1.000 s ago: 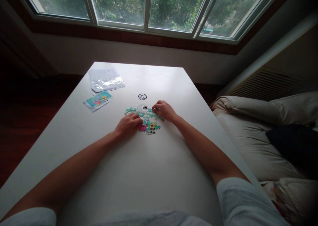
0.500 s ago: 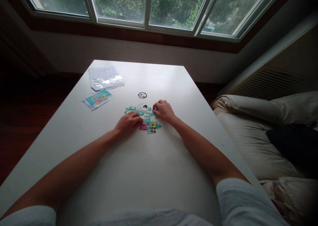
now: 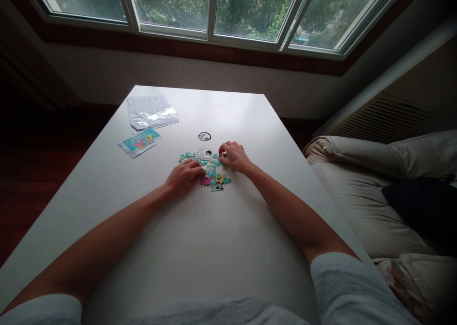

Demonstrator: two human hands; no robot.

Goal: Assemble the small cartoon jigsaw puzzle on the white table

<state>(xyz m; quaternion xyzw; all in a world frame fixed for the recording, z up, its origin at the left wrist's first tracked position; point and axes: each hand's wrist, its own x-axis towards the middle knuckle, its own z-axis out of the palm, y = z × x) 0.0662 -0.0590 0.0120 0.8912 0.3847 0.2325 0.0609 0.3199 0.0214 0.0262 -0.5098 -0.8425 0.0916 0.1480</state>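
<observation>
A partly joined jigsaw puzzle [image 3: 215, 179], with cartoon figures in pink, yellow and teal, lies flat on the white table [image 3: 207, 249]. At its left edge, my left hand [image 3: 184, 176] rests with thumb and fingers closed against the puzzle's pink part. My right hand [image 3: 233, 156] is just beyond the puzzle's right side, its fingers pinched on a small puzzle piece [image 3: 222, 155] that is mostly hidden. Loose teal puzzle pieces [image 3: 187, 156] are scattered between and beyond the hands.
Behind the pieces, a round metal-rimmed fitting [image 3: 204, 154] and a second round fitting [image 3: 204, 136] are set in the tabletop. A picture card [image 3: 141, 142] and clear plastic packaging [image 3: 153, 112] lie at the far left. A beige sofa [image 3: 360, 196] stands to the right.
My right hand has shifted very slightly, its fingers lifting a little over the pieces. My left hand and the joined puzzle stay in place.
</observation>
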